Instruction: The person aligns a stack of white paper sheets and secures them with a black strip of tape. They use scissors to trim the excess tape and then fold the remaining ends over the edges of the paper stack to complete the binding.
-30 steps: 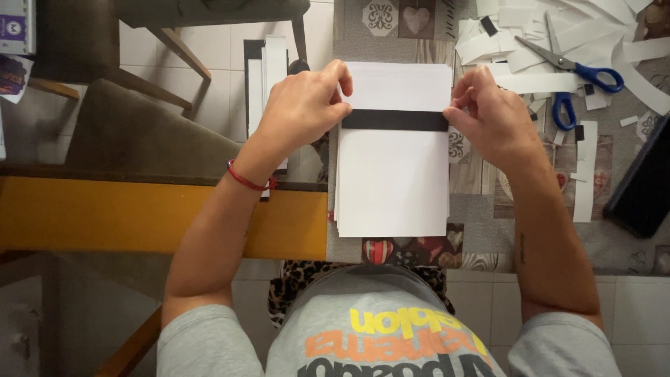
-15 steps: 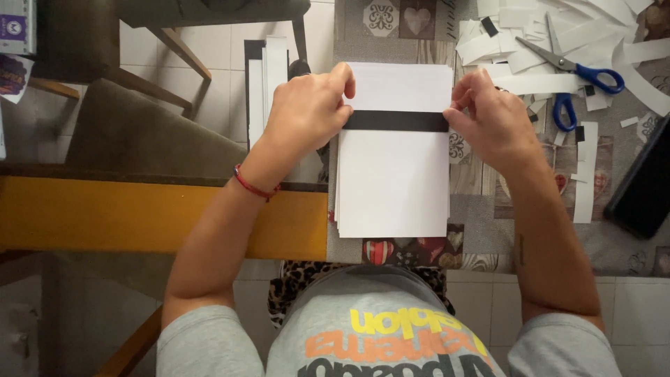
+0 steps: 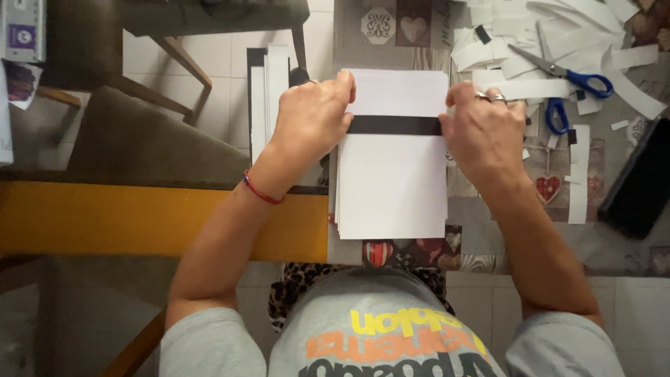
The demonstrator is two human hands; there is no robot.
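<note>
Now, both hands worked black strip [image 3: 394, 126] across white card stack [image 3: 393, 181] on table edge. Left hand [image 3: 312, 115] pinched strip's left end, right hand [image 3: 483, 131] pressed right end. Blue-handled scissors [image 3: 558, 70] lay among paper offcuts [image 3: 516, 31], well right.

Patterned table [image 3: 488, 230] with paper stack [image 3: 392, 181], scissors [image 3: 565, 71].

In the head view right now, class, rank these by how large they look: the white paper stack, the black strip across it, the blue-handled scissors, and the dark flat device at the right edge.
1. white paper stack
2. dark flat device, partly cut off by the frame
3. and 4. black strip and blue-handled scissors: too alike to rank.
</note>
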